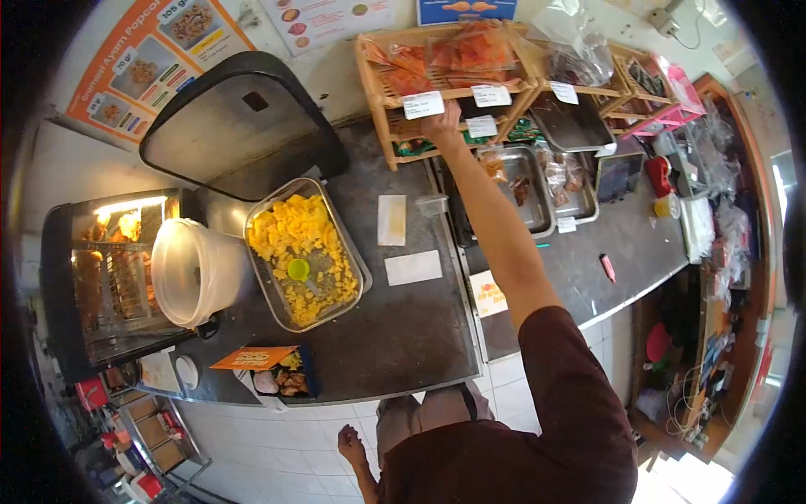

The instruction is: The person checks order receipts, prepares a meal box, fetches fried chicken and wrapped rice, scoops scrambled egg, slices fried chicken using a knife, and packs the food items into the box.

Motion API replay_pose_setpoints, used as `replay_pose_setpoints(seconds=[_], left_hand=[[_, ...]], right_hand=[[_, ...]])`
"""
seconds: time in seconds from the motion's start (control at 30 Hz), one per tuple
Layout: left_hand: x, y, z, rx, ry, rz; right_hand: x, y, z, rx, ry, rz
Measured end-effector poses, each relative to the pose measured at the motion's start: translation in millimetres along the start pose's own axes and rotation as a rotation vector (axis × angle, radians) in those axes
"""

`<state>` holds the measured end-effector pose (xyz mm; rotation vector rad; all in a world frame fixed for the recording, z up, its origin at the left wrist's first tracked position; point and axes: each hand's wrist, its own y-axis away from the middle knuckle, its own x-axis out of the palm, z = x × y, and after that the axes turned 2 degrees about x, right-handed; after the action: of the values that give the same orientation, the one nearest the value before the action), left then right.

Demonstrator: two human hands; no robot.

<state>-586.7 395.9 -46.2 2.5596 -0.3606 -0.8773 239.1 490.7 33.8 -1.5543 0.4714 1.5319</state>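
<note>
My right hand (442, 123) reaches far forward into the lower level of a wooden rack (395, 155). Its fingers are partly hidden at the shelf, near a white label (423, 104), so what they touch does not show. Green packets (413, 148) lie on the rack's bottom level, just below that hand. Red-orange packets (474, 50) fill the top level above it. My left hand (351, 441) hangs low beside my leg, away from the counter, its fingers curled in with nothing visible in them.
On the counter stand a metal tray of yellow food (294, 227) with a green cup (298, 269), a clear bucket (189, 273), a lit display warmer (117, 269) and an open food box (281, 378). Metal trays (541, 223) sit under my right arm; a pink marker (607, 268) lies further right.
</note>
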Motion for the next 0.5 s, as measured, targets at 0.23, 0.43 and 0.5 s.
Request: replay_pose_setpoints(seconds=[0.23,0.43,0.5], left_hand=[[-30.7,63.7,63.5,-0.329,0.168,-0.179],[-51.4,79.5,126.3,-0.206,0.116,-0.092],[-65.8,62.5,133.9,0.084,-0.19,-0.019]], right_hand=[[4.2,-10.0,-6.6,0.036,0.018,0.016],[-100.6,72.8,33.3,-0.12,-0.289,-0.492],[-136.9,114.4,50.7,-0.058,-0.316,-0.446]])
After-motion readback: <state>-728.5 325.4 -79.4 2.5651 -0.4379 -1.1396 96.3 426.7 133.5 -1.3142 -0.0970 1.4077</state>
